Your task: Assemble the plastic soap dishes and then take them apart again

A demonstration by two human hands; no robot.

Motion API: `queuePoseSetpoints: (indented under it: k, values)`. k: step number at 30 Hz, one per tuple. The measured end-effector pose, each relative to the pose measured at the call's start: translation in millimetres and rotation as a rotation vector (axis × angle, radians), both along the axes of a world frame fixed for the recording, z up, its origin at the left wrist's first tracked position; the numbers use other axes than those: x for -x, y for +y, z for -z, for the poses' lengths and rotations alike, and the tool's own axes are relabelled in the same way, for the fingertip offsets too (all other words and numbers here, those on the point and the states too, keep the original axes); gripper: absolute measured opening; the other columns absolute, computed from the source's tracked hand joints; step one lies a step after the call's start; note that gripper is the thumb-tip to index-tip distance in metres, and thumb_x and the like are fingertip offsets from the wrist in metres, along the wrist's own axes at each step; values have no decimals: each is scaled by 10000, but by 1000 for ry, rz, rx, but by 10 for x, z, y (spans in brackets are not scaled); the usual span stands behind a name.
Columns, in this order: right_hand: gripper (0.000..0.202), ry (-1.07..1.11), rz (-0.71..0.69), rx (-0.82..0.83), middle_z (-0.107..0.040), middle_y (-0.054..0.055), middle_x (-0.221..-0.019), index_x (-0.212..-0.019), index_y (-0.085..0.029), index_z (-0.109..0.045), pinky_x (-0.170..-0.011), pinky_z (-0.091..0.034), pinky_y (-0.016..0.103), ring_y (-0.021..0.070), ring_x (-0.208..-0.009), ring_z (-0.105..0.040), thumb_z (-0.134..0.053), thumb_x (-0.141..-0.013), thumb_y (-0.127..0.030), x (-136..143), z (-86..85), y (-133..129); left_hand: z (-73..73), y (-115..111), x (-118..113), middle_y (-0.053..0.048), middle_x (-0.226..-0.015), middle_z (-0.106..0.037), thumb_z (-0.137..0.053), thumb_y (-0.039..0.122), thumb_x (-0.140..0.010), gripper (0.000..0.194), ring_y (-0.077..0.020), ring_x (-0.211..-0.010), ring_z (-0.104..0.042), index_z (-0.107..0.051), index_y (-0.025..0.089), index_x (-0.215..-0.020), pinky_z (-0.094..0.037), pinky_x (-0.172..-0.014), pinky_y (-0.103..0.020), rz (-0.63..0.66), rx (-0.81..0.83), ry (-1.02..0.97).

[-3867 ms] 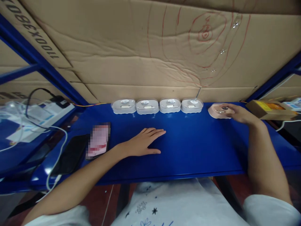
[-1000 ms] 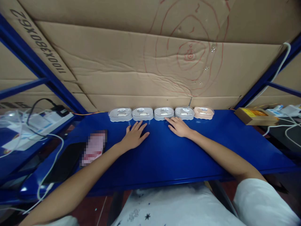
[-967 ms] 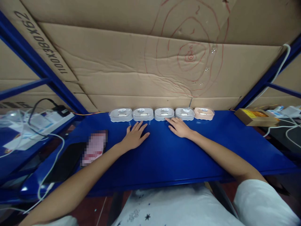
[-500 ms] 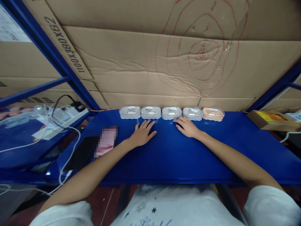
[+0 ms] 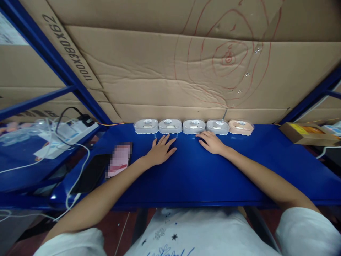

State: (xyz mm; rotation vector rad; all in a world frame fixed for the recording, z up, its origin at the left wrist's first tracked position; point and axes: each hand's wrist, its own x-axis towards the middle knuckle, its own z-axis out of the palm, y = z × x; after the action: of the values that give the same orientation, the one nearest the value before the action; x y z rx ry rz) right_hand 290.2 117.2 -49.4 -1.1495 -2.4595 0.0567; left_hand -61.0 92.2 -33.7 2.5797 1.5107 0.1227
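Note:
Several oval plastic cases with clear lids stand side by side along the back of the blue table. Most are grey, such as the grey case beyond my left hand; the rightmost is a peach case. My left hand rests palm down on the tabletop, fingers spread, holding nothing. Likewise flat and empty, my right hand has its fingertips just in front of another grey case. Whether those fingertips touch the case I cannot tell.
Left of my left forearm lie a pink-screened phone and a black flat object. A power strip with tangled cables sits further left. At the right end is a cardboard box. A cardboard wall closes the back.
The view has shifted very slightly. Both hands and the cases stay in the same places on the table.

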Motion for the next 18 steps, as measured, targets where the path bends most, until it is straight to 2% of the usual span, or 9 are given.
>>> queuePoseSetpoints:
  k: [4,6,9,11,13,15,18]
  values:
    - [409,-16,-5,-3,-729,157,-1277,-1416,-218,-709,-1079,-534,560,343,-1199,-668,-461,-1130,-373,0,1,5,7,-19,-21,-167,-1849,-264,-297,606,-1171,673,-419,-1714,-243,-379,266,-1746,-239,-1317,-724,-4,-27,20]
    - [411,-22,-5,-7,-727,157,-1268,-1416,-219,-711,-1069,-539,554,341,-1190,-670,-458,-1132,-374,-2,-1,6,-24,-24,-19,-154,-1833,-318,-335,597,-1165,663,-405,-1695,-301,-387,272,-1741,-281,-1313,-688,-4,-53,30]
    - [417,-29,-9,-11,-723,159,-1279,-1422,-223,-708,-1060,-544,552,339,-1181,-674,-447,-1137,-380,-10,0,8,-164,16,69,-138,-1742,-491,-468,573,-1127,672,-372,-1602,-465,-405,275,-1727,-356,-1299,-581,-44,-124,40]
    - [421,-31,-11,-14,-720,162,-1288,-1425,-221,-707,-1059,-545,558,342,-1176,-674,-445,-1139,-385,-16,9,14,-304,86,205,-186,-1659,-567,-479,526,-1120,663,-398,-1537,-524,-428,223,-1707,-369,-1278,-575,-144,-201,44]
    - [422,-28,-10,-18,-718,165,-1286,-1423,-220,-708,-1059,-544,566,347,-1171,-673,-447,-1137,-388,-21,25,23,-438,176,384,-253,-1656,-532,-399,482,-1137,649,-448,-1548,-485,-421,155,-1697,-363,-1257,-623,-270,-269,52]
    - [419,-22,-7,-23,-716,165,-1282,-1417,-221,-710,-1061,-542,571,350,-1172,-670,-452,-1135,-392,-24,44,34,-525,267,568,-277,-1697,-469,-378,462,-1135,674,-462,-1579,-434,-367,127,-1719,-375,-1243,-639,-346,-285,75]
    - [416,-13,-7,-29,-716,164,-1282,-1411,-221,-713,-1063,-539,573,352,-1172,-668,-456,-1134,-395,-23,70,45,-544,369,765,-250,-1784,-362,-488,453,-1092,737,-475,-1628,-363,-324,172,-1753,-316,-1265,-717,-378,-213,142]
